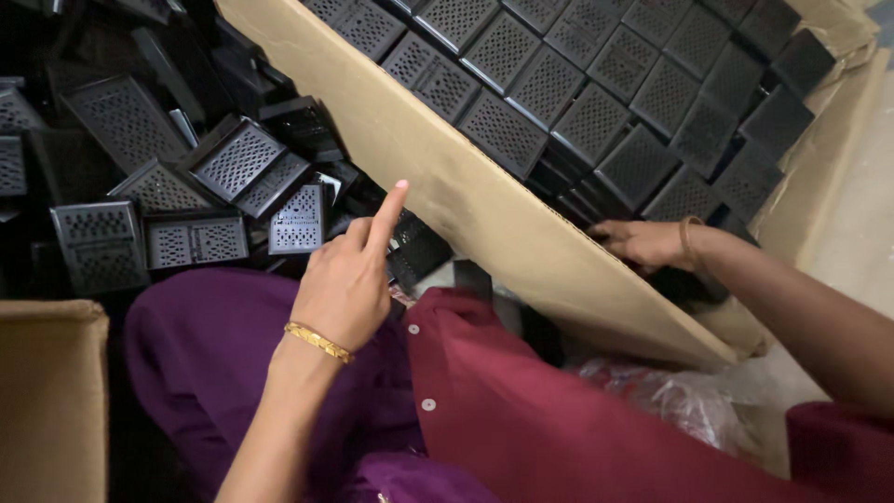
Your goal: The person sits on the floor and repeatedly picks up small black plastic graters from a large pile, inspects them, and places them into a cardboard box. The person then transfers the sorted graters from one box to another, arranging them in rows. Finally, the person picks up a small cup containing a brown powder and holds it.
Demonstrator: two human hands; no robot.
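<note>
Your left hand (pixel 346 284) is raised over your lap with the index finger stretched straight out and the other fingers curled in; it holds nothing. The fingertip points toward the heap of loose black perforated parts (pixel 186 200) lying at the left, just beyond your purple-clad knee (pixel 200 340), and stands close above a light-faced part (pixel 298 221) at the heap's near edge without touching it. A gold bangle (pixel 318 342) sits on that wrist. Your right hand (pixel 643 242) reaches into the cardboard box (pixel 447 177) at the right, over its near wall, with a thin band (pixel 687 244) on the wrist. The fingers lie low among the black parts at the box's near side, bent and touching them, but you cannot tell whether they grip one, since the fingertips are hidden against the dark pieces. Inside the box, the parts stand packed in neat rows (pixel 577 93), faces up, tight against each other. A maroon cloth (pixel 521 401) covers your lap between the hands, and crumpled clear plastic (pixel 670 396) lies just beside it under the right forearm. A second cardboard edge (pixel 51 401) shows at the lower left.
</note>
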